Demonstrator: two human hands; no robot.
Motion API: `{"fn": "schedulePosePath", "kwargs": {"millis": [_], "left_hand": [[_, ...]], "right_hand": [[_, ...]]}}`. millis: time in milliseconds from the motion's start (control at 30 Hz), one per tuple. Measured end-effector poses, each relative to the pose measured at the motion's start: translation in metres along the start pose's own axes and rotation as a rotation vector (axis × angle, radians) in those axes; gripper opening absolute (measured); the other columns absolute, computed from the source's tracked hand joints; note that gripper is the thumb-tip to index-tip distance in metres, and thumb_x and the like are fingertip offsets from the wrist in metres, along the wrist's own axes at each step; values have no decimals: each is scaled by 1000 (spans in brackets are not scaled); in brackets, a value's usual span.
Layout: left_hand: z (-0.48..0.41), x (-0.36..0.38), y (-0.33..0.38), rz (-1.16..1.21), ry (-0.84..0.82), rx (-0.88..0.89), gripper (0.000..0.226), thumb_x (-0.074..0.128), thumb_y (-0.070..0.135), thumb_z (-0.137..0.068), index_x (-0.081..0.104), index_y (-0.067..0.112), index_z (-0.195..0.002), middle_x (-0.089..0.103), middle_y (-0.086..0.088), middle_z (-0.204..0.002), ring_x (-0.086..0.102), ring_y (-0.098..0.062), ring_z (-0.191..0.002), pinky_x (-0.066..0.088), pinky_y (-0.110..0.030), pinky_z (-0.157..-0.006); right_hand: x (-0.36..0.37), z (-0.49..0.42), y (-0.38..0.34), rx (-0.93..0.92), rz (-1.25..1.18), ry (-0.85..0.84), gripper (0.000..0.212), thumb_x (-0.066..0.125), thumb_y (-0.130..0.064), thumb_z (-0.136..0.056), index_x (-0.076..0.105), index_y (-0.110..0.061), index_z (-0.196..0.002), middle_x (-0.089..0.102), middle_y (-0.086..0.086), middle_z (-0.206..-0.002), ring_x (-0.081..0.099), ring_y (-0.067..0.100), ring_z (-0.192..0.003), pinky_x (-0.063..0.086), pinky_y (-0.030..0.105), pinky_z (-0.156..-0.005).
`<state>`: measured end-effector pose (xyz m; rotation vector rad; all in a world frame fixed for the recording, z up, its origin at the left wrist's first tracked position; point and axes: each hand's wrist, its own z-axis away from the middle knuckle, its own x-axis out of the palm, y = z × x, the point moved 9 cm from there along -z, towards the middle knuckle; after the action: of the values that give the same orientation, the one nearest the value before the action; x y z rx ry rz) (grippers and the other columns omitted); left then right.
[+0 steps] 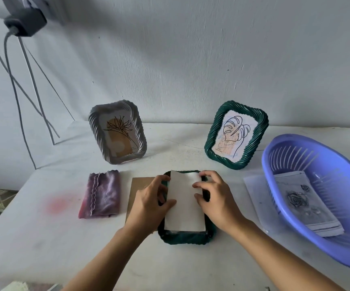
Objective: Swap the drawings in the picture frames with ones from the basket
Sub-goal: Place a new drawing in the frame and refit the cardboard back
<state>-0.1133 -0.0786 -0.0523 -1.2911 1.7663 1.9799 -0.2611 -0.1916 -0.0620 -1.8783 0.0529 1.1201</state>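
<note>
A dark green picture frame [185, 238] lies face down at the table's front centre. A white sheet [185, 208], blank side up, lies in its back opening, tilted. My left hand [151, 203] pinches the sheet's left edge, thumb on top. My right hand [214, 200] rests curled fingertips on the sheet's right edge and the frame. A brown backing board [140, 183] lies under my left hand. Behind stand a grey frame [117, 132] with a flower drawing and a green frame [236, 134] with a leaf drawing. The blue basket [296, 208] at right holds a stack of drawings [304, 204], a rose on top.
A folded purple cloth [100, 194] lies left of the board. A loose paper sheet [256, 196] pokes out from under the basket. A tripod [33, 87] with cables stands at the far left against the wall. The table's left edge drops to a patterned floor.
</note>
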Motion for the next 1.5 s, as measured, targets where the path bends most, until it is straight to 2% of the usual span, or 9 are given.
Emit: {"fn": "schedulePosePath", "kwargs": {"millis": [67, 133, 267, 467, 600, 767, 967, 1300, 1500], "left_hand": [[2, 3, -1, -45, 6, 35, 53, 84, 24, -74, 61, 26, -121, 61, 14, -90, 57, -5, -78, 42, -9, -72], [4, 5, -3, -119, 18, 48, 52, 83, 31, -74, 63, 27, -123, 58, 13, -100, 54, -6, -79, 46, -26, -81], [11, 9, -5, -287, 19, 65, 46, 76, 45, -79, 69, 28, -121, 53, 9, -119, 55, -14, -106, 40, -41, -91], [15, 12, -6, -406, 1, 109, 41, 48, 55, -91, 71, 33, -117, 58, 15, -125, 51, -15, -117, 31, -37, -91], [14, 14, -7, -409, 1, 136, 36, 53, 48, -94, 68, 33, -122, 56, 14, -130, 49, -16, -118, 25, -36, -88], [16, 19, -12, -402, -17, 112, 48, 42, 55, -91, 60, 36, -131, 50, 19, -143, 48, -15, -121, 31, -41, -87], [15, 21, -12, -387, -36, 105, 45, 44, 54, -94, 57, 40, -134, 42, 21, -150, 44, -12, -123, 23, -38, -88], [16, 25, -10, -438, -48, 79, 45, 42, 55, -95, 54, 40, -135, 42, 18, -151, 46, -15, -122, 21, -37, -86], [15, 19, -7, -441, -31, 94, 48, 39, 59, -93, 56, 41, -134, 45, 21, -149, 44, -15, -115, 31, -41, -88]], "right_hand": [[2, 3, 1, -37, 70, 13, 26, 75, -9, -81, 74, -15, -107, 51, -3, -130, 56, 10, -100, 46, 21, -92], [3, 6, 3, -60, 143, 27, 26, 76, -14, -80, 75, -18, -105, 54, -3, -131, 56, 14, -107, 46, 37, -94], [2, 9, 4, -130, 229, 63, 20, 73, -23, -82, 76, -20, -101, 65, -5, -124, 61, 19, -113, 49, 49, -90], [2, 13, 8, -201, 209, 87, 21, 65, -30, -87, 74, -19, -102, 66, -4, -120, 58, 19, -118, 49, 47, -91], [0, 13, 10, -189, 178, 107, 25, 61, -35, -87, 73, -20, -102, 65, -6, -120, 56, 15, -119, 45, 44, -94], [1, 14, 14, -192, 144, 114, 23, 65, -29, -87, 72, -17, -105, 63, -3, -124, 54, 16, -121, 43, 43, -99], [0, 16, 18, -205, 135, 158, 27, 64, -28, -89, 70, -11, -108, 61, 4, -126, 47, 20, -132, 36, 35, -111], [1, 15, 20, -195, 91, 146, 28, 63, -27, -89, 69, -10, -111, 62, 4, -128, 49, 17, -132, 39, 36, -109], [1, 13, 24, -168, 43, 136, 27, 66, -26, -88, 69, -12, -111, 61, 2, -128, 49, 16, -131, 41, 39, -109]]}}
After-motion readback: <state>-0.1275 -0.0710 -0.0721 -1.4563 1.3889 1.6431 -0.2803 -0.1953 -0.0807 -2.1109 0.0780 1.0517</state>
